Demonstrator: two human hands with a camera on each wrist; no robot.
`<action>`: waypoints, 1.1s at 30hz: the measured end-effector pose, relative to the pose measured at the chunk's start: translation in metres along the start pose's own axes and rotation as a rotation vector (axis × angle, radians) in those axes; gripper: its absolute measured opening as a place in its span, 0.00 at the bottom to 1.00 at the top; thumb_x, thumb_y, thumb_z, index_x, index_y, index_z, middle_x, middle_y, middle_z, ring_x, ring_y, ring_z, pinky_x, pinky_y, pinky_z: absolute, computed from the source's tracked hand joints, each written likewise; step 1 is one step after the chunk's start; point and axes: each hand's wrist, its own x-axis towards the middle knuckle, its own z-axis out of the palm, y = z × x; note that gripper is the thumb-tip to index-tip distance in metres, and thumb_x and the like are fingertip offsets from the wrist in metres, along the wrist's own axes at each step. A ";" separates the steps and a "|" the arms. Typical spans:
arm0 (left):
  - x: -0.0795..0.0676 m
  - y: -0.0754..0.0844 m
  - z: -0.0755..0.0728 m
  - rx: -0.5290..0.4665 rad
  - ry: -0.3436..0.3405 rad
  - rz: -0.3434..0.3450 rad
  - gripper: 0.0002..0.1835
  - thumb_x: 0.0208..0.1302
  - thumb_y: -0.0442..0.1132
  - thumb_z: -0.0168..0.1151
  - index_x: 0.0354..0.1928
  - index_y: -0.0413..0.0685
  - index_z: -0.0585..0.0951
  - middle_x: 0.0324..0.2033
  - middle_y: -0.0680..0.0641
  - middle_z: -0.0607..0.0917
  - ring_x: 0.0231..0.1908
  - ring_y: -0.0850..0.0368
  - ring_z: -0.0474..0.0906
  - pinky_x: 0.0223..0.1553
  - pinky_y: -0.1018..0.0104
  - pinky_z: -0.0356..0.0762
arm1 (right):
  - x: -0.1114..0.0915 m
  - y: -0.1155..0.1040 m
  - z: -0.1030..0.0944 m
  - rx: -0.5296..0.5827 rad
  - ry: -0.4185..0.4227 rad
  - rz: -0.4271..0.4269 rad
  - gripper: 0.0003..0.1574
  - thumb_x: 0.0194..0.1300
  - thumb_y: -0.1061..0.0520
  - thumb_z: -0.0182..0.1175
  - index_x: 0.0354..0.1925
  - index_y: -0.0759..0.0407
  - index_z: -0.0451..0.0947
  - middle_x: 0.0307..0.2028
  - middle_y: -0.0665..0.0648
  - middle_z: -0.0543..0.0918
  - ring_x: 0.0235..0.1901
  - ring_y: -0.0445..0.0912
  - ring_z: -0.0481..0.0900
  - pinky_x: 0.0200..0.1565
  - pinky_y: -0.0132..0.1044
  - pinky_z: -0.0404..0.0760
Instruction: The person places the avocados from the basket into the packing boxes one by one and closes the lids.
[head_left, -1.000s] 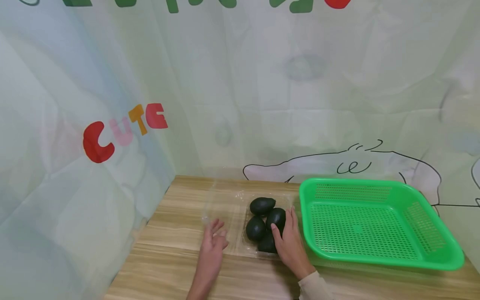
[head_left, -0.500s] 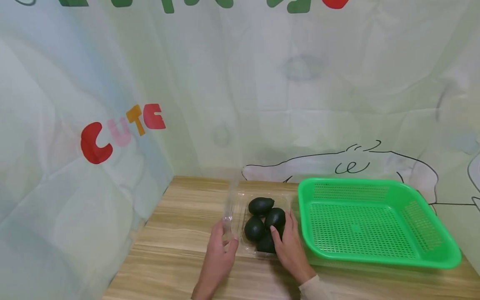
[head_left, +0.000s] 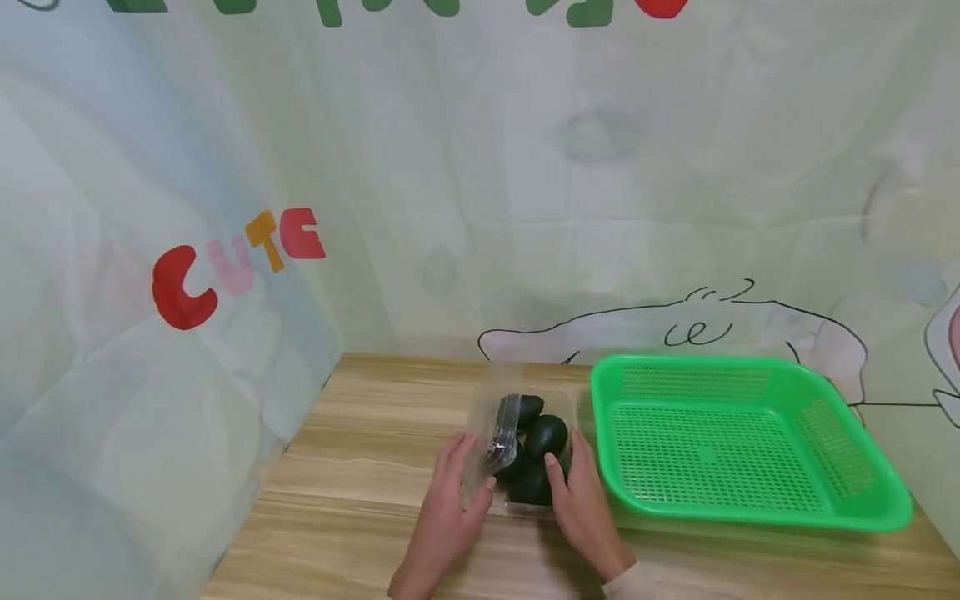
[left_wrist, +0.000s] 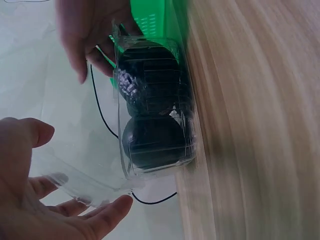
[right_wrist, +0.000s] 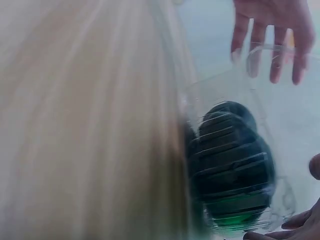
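A clear plastic clamshell box [head_left: 542,508] holding several dark green avocados [head_left: 546,436] sits on the wooden table. Its hinged lid [head_left: 504,433] is raised on the left and leans over the avocados. My left hand [head_left: 450,510] is at the outer face of that lid, its fingers extended along it; in the left wrist view, the fingertips [left_wrist: 120,205] touch the clear plastic. On the box's right side rests my right hand [head_left: 588,510], fingers along the outer wall and thumb near the front avocados. The right wrist view shows the avocados [right_wrist: 232,165] through the ribbed side wall.
Close to the right of the box stands a green perforated plastic basket [head_left: 750,515]. Behind the table [head_left: 360,433] hangs a printed cloth backdrop [head_left: 450,208], which also runs along its left side.
My left hand has moved right, swinging the lid from lying far left through upright to leaning over the avocados. The right hand stays at the box's right side.
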 end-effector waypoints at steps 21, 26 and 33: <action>-0.005 -0.004 0.008 0.251 0.043 0.209 0.38 0.59 0.42 0.73 0.72 0.49 0.71 0.71 0.35 0.68 0.66 0.35 0.71 0.58 0.43 0.78 | 0.039 -0.023 -0.010 0.191 -0.065 0.182 0.46 0.82 0.35 0.31 0.80 0.66 0.42 0.78 0.70 0.50 0.77 0.65 0.51 0.73 0.64 0.54; -0.007 -0.008 0.009 0.302 0.056 0.248 0.37 0.56 0.40 0.74 0.69 0.50 0.75 0.70 0.35 0.70 0.66 0.36 0.71 0.57 0.44 0.78 | 0.039 -0.025 -0.009 0.212 -0.073 0.201 0.45 0.82 0.36 0.32 0.81 0.64 0.41 0.79 0.69 0.49 0.77 0.64 0.50 0.73 0.63 0.53; -0.009 -0.011 0.007 0.322 0.028 0.253 0.35 0.53 0.39 0.76 0.66 0.51 0.78 0.70 0.37 0.69 0.68 0.37 0.69 0.59 0.45 0.78 | 0.041 -0.027 -0.006 0.217 -0.075 0.227 0.46 0.82 0.36 0.35 0.81 0.64 0.40 0.79 0.69 0.49 0.77 0.64 0.50 0.74 0.62 0.53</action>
